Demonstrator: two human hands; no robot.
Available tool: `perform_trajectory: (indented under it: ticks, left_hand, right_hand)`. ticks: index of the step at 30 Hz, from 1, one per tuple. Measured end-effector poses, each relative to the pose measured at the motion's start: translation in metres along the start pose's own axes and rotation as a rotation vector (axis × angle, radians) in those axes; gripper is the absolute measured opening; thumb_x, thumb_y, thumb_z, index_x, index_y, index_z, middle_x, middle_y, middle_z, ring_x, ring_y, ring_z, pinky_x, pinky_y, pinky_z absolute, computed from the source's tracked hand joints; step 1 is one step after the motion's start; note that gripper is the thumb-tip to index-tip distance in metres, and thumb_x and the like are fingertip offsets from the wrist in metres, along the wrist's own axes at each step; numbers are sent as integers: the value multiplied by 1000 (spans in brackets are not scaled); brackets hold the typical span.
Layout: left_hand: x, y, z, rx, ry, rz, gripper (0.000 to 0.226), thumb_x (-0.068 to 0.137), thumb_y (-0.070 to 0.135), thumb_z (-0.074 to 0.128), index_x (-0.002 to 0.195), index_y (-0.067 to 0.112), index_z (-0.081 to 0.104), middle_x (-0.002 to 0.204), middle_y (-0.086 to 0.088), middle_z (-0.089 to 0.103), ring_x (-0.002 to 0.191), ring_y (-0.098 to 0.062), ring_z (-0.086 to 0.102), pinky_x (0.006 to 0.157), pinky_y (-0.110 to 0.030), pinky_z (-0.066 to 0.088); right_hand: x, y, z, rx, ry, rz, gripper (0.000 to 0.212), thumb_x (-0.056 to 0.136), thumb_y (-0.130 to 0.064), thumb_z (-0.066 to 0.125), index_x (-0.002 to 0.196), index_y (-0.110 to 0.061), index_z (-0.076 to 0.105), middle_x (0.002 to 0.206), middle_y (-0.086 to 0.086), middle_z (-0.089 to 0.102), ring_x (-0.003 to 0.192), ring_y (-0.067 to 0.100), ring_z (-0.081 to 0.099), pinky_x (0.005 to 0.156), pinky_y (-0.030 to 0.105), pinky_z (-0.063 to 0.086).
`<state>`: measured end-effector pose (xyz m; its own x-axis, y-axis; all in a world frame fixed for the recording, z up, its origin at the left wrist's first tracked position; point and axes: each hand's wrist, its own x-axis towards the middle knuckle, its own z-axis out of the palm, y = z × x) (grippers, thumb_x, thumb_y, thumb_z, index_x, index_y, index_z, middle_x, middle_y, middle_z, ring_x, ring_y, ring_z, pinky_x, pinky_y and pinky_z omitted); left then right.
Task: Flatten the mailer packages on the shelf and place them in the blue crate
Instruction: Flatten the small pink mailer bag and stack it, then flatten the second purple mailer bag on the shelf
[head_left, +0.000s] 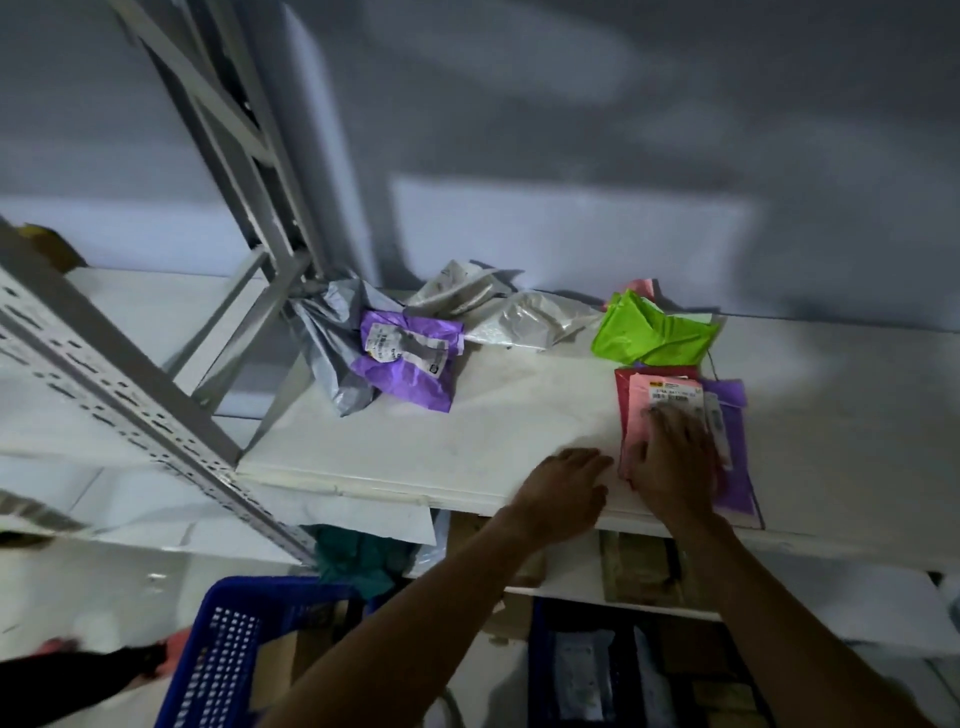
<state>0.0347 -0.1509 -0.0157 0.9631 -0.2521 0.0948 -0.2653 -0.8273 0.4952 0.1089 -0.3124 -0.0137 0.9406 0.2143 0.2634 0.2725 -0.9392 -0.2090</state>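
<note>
On the white shelf lies a flat stack of mailers at the right: a pink mailer with a label on top, a red one under it and a purple mailer beneath. My right hand presses flat on the pink mailer with fingers spread. My left hand rests on the shelf just left of the stack, fingers relaxed. Crumpled mailers lie further back: a green one, a purple one, a grey one, and silver ones. The blue crate stands below at the left.
A grey perforated metal upright of the rack crosses the left side. Lower shelves hold cardboard and a teal cloth. A second blue crate with packets sits below at the right. A grey wall stands behind the shelf.
</note>
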Motion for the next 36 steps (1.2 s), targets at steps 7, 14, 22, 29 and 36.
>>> perform_trajectory:
  ticks: [7,14,22,29,36]
  left_hand:
    - [-35,-55,-40,-254,250,-414,40,99,26,52,138,17,56,139,-5,60,123,-24,60,106,-30,45]
    - [-59,-124,-107,-420,409,-893,34,103,26,49,131,10,59,133,-10,63,119,-30,60,97,-35,45]
    - [-38,-177,-138,-1134,753,-1105,50,71,26,72,115,3,68,106,-19,72,93,-34,67,92,-47,57]
    - [-23,-190,-119,-1019,661,-1143,27,73,31,70,87,8,76,84,-18,75,80,-36,71,84,-50,60]
    - [-25,-186,-125,-849,666,-1124,21,93,27,64,102,11,75,98,-17,75,93,-36,70,90,-47,58]
  right_hand:
    - [7,-84,24,222,-95,-163,53,78,-29,40,118,-6,67,118,14,66,109,39,59,94,47,50]
    - [29,-165,37,400,-388,-145,42,94,-16,58,136,-12,56,131,9,60,121,29,52,103,41,45]
    - [63,-218,37,596,-544,57,40,95,-22,57,134,-13,55,130,6,65,122,29,59,98,34,44]
    - [65,-224,35,563,-582,46,26,93,-19,52,119,-18,58,113,4,69,109,32,63,88,36,46]
    - [49,-224,26,706,-638,146,21,91,-35,58,100,-20,68,105,7,71,102,30,64,86,35,47]
